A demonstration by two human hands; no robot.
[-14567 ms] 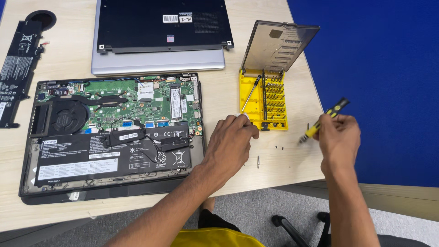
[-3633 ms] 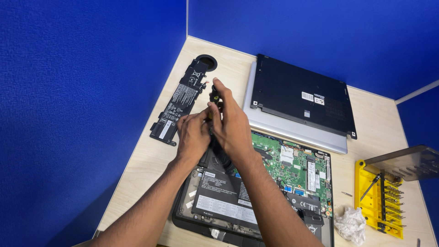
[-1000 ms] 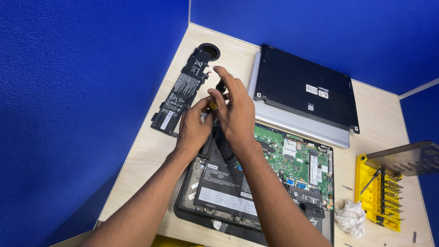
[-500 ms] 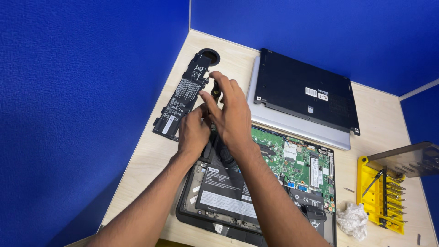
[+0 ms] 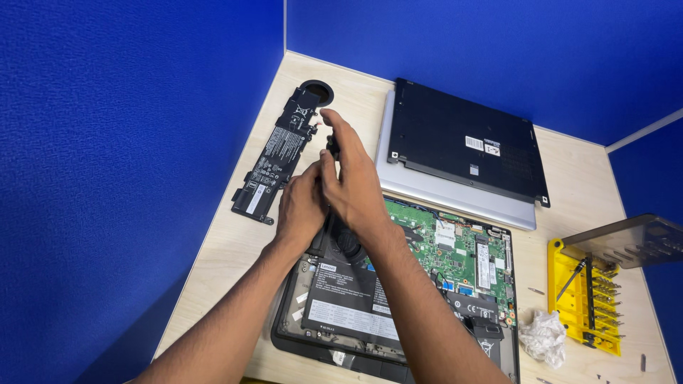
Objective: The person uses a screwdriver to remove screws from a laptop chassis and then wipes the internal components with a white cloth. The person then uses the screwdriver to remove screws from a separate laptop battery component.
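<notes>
Since a moment ago both hands have edged slightly away from the opened laptop's upper left corner. The pale wooden table (image 5: 235,245) carries the opened black laptop base (image 5: 398,299) with its green circuit board. The right hand (image 5: 352,178) curls its fingers around a small dark tool (image 5: 331,146), seemingly a screwdriver. The left hand (image 5: 302,206) has its fingers pressed together against the right hand, beside the long black battery pack (image 5: 274,163).

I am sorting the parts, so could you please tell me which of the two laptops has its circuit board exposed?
The near laptop under both hands, its green board and battery showing; the far laptop still has its black cover on.
</notes>
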